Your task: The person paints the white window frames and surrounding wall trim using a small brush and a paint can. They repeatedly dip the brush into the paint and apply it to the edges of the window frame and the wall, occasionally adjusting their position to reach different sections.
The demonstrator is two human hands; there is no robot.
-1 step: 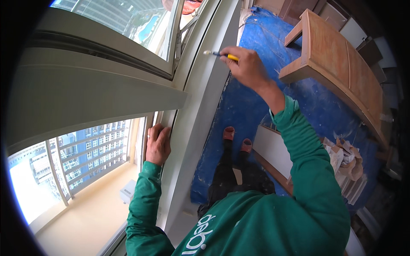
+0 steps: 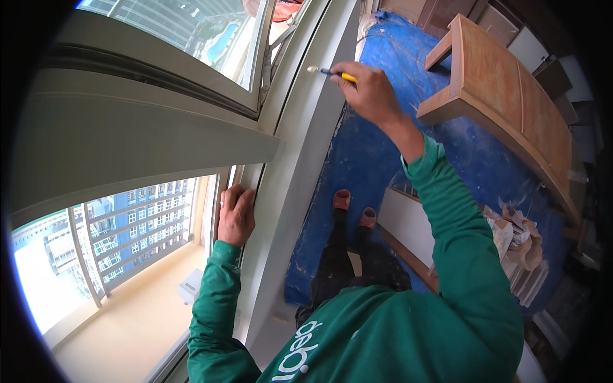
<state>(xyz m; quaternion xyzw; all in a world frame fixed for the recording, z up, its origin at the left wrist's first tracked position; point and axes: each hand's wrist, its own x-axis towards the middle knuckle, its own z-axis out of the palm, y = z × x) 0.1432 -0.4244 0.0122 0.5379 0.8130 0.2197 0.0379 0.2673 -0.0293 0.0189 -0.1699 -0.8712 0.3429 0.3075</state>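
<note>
we have our right grip (image 2: pixel 370 92) closed, thumb and fingers pinched about the yellow handle of a small brush (image 2: pixel 326 71), toward twelve o'clock. the brush points to about ten o'clock, its dark blue middle bare of our fingers and its whitish tip over the pale sill (image 2: pixel 297 118); we cannot tell whether the tip touches. our left grip (image 2: pixel 236 217), just below nine o'clock, rests on the window frame (image 2: pixel 254 173) with its fingers bent over the edge; we cannot tell whether it grasps or only leans there.

a wide grey-green crossbar (image 2: pixel 147 124) runs from nine o'clock to the sill, between an open sash (image 2: pixel 211 80) at eleven and, at eight, a view out to a balcony floor (image 2: pixel 128 332) with slatted railings (image 2: pixel 143 239). to our right, blue sheeting (image 2: pixel 377 150) covers the floor. we stand on it in reddish slippers (image 2: pixel 342 200), just beside a white panel (image 2: pixel 408 223). at two o'clock stands a curved wooden piece (image 2: pixel 504 89), and near three o'clock lies crumpled paper (image 2: pixel 525 246).
</note>
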